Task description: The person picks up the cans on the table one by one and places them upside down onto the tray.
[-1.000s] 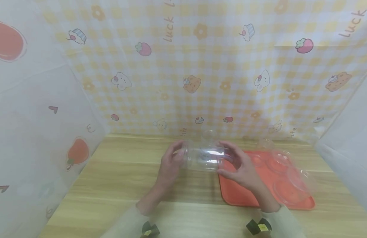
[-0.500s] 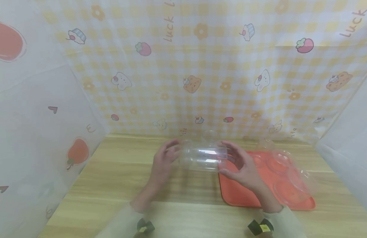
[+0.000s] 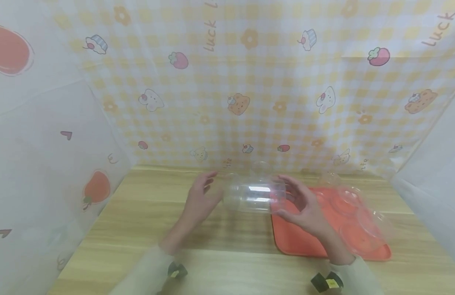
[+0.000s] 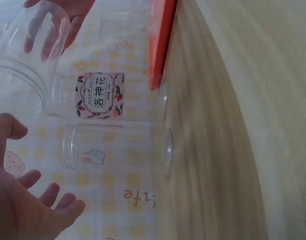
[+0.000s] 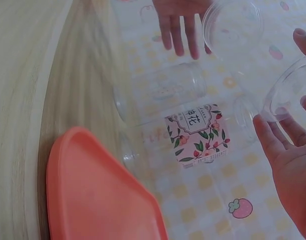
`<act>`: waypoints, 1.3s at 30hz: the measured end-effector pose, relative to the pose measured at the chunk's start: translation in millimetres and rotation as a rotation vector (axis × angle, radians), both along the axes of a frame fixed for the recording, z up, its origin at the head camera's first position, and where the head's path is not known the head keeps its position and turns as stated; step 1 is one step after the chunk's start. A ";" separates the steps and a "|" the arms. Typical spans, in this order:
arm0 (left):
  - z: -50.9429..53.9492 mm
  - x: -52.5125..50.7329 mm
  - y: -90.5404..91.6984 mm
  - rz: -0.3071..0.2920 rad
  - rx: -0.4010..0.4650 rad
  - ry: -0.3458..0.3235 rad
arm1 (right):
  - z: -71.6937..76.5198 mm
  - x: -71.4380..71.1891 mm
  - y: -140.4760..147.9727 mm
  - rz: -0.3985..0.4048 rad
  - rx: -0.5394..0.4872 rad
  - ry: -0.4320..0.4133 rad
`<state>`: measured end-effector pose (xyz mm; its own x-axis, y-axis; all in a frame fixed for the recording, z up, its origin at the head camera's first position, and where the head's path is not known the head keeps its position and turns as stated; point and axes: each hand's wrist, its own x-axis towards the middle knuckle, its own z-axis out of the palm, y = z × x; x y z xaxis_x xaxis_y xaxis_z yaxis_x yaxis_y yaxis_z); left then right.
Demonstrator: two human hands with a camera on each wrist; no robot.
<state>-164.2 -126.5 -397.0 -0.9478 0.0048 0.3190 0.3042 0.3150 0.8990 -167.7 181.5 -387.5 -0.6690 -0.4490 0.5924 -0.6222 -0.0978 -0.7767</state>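
A clear plastic jar [image 3: 253, 196] hangs on its side above the table, its mouth toward the left. My right hand [image 3: 305, 207] grips the base end, thumb below and fingers curled behind; in the right wrist view the same hand [image 5: 295, 172] holds the rim of the base. Near the mouth, my left hand [image 3: 201, 196] is apart from the jar, palm turned toward it and fingers loosely spread. In the left wrist view two clear jars stand upright behind: one with a pink label [image 4: 99, 95], one unlabelled jar [image 4: 118, 147].
An orange-red tray [image 3: 297, 241] lies on the wooden table [image 3: 139, 229] at the right. Several round clear plastic pieces [image 3: 364, 237] lie on it; their exact kind is hard to tell. A yellow checked cloth [image 3: 264, 82] hangs behind the table.
My left hand has let go of the jar's mouth end and moved left. The right hand has shifted slightly right, carrying the jar.
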 end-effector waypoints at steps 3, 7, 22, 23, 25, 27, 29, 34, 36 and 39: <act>-0.9 -4.6 -0.1 -0.010 -0.069 -0.018 | -0.2 -0.1 1.7 0.024 -0.017 0.038; 0.0 -10.3 1.2 -0.021 -0.180 0.014 | 0.4 -0.4 3.7 0.032 -0.025 0.072; 3.4 -30.4 12.2 -0.029 -0.384 0.062 | 8.7 -3.4 20.5 0.026 -0.040 0.095; 3.8 -31.9 13.2 -0.029 -0.396 0.065 | 9.1 -2.7 21.6 0.023 -0.038 0.091; 5.0 -34.8 15.1 -0.031 -0.416 0.067 | 9.5 -0.9 23.6 0.012 -0.032 0.079; 6.5 -37.4 17.0 -0.031 -0.446 0.070 | 9.7 0.7 25.3 0.001 -0.025 0.063; 7.8 -40.7 18.8 -0.032 -0.498 0.081 | 9.8 1.9 27.0 -0.009 -0.019 0.055; 11.4 -47.7 23.0 -0.048 -0.621 0.108 | 10.7 2.0 30.4 -0.001 -0.034 0.073; 12.6 -49.1 24.3 -0.056 -0.652 0.110 | 11.2 1.7 31.6 0.007 -0.043 0.079; 14.4 -49.7 25.7 -0.061 -0.695 0.114 | 11.4 1.6 33.2 0.008 -0.044 0.081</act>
